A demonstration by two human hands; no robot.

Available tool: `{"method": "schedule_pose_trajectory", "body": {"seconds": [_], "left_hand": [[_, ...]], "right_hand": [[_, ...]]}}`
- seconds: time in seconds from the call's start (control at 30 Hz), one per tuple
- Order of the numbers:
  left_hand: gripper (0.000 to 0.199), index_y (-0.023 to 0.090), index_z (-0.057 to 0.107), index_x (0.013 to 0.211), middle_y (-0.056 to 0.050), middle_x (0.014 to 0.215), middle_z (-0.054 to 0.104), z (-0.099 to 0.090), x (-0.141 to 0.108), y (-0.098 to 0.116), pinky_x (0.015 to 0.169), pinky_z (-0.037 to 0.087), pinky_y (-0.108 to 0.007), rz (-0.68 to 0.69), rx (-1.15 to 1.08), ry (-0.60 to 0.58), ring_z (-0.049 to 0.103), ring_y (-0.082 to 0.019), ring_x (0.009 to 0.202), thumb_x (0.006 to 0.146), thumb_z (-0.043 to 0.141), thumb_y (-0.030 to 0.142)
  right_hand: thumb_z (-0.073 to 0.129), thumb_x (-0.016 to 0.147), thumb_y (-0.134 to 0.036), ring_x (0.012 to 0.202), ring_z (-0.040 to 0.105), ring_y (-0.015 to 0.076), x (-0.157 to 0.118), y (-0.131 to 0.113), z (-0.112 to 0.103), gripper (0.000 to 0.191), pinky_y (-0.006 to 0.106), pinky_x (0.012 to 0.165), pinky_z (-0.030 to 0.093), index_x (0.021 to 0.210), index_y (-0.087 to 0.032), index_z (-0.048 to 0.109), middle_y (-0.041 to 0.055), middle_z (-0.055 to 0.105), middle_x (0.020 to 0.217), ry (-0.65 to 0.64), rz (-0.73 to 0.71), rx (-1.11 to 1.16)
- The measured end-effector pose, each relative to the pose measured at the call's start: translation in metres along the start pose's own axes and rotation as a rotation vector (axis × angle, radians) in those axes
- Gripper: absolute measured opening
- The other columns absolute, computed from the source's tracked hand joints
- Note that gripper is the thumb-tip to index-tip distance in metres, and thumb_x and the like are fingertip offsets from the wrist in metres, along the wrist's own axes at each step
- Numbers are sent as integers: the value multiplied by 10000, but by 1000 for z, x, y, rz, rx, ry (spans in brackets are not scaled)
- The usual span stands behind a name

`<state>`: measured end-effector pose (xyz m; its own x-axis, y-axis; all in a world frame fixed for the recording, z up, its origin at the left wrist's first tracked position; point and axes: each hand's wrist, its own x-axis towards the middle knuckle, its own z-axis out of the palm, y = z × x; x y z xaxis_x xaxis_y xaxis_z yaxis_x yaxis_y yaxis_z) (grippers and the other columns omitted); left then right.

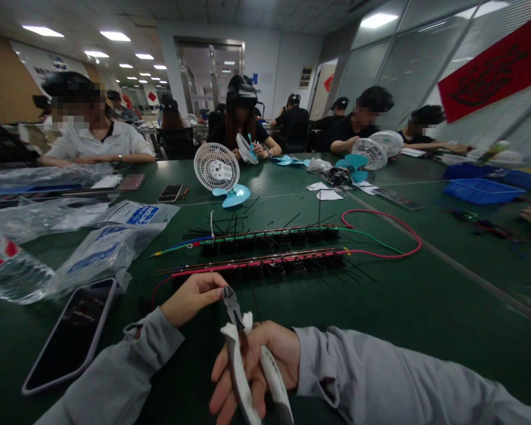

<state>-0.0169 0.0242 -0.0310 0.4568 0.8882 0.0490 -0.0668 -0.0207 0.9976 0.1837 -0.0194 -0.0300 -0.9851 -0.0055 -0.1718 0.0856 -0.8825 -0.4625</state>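
My right hand (pixel 265 360) is wrapped around a pair of diagonal cutters (pixel 233 307) with white and grey handles. Their jaws point up and away from me, and the handles are spread. My left hand (pixel 193 298) has its thumb and fingers pinched together beside the jaw tips; whatever is between them is too small to make out. Just beyond both hands lies a wire bundle (pixel 265 260) with a red wire, many thin black cable tie tails sticking out of it. Behind it runs a second bundle (pixel 274 235) with green and blue wires and similar tails.
At left are a phone (pixel 71 336), a water bottle (pixel 15 271) and plastic bags (pixel 110 242). Across the green table (pixel 425 307) stand a white fan grille (pixel 216 167), blue fan blades (pixel 233 195) and blue trays (pixel 482 190). Several people sit around it.
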Motion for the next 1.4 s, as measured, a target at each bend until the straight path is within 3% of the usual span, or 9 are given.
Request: {"method": "schedule_pose_trajectory", "body": {"seconds": [0.27, 0.77, 0.93, 1.07, 1.23, 1.4], "left_hand": [[204, 113, 653, 767, -50, 761, 663, 0, 0, 0, 684, 469, -266, 11, -14, 15, 595, -149, 700, 744, 708, 308], [188, 116, 674, 744, -48, 770, 664, 1, 1, 2, 703, 465, -261, 28, -3, -28, 595, -147, 723, 745, 710, 301], [198, 116, 677, 752, -54, 790, 673, 1, 0, 2, 716, 465, -276, 20, 11, -23, 599, -157, 730, 739, 713, 310], [172, 121, 677, 751, -48, 795, 675, 0, 0, 2, 713, 463, -268, 23, -5, -26, 597, -149, 723, 740, 714, 289], [204, 115, 672, 755, -57, 789, 677, 0, 0, 3, 710, 470, -280, 24, 8, -19, 601, -159, 720, 735, 715, 314], [210, 117, 669, 769, -59, 800, 677, 0, -1, 3, 719, 473, -282, 22, 21, -17, 604, -161, 733, 740, 709, 321]], "right_hand": [[423, 530, -144, 1065, 570, 309, -4, -9, 16, 632, 348, 793, 463, 1150, -62, 519, 179, 572, 1152, 62, 13, -27], [439, 555, -150, 1004, 600, 291, -3, -4, 11, 623, 328, 754, 477, 1166, -55, 507, 180, 580, 1127, 33, -3, 36], [423, 565, -168, 910, 636, 267, -1, -3, 2, 603, 298, 644, 504, 1145, -30, 513, 182, 622, 1005, 20, 22, 14], [431, 600, -192, 742, 651, 235, 0, -4, -4, 472, 255, 478, 491, 1022, -24, 558, 134, 629, 794, -3, 29, 10], [434, 665, -234, 634, 617, 214, -3, -4, -3, 259, 177, 294, 338, 836, -77, 548, 94, 556, 668, 9, -5, 50], [451, 640, -264, 575, 581, 201, -5, -3, 1, 238, 152, 234, 203, 809, -112, 521, 80, 530, 654, 36, 14, 84]]}}
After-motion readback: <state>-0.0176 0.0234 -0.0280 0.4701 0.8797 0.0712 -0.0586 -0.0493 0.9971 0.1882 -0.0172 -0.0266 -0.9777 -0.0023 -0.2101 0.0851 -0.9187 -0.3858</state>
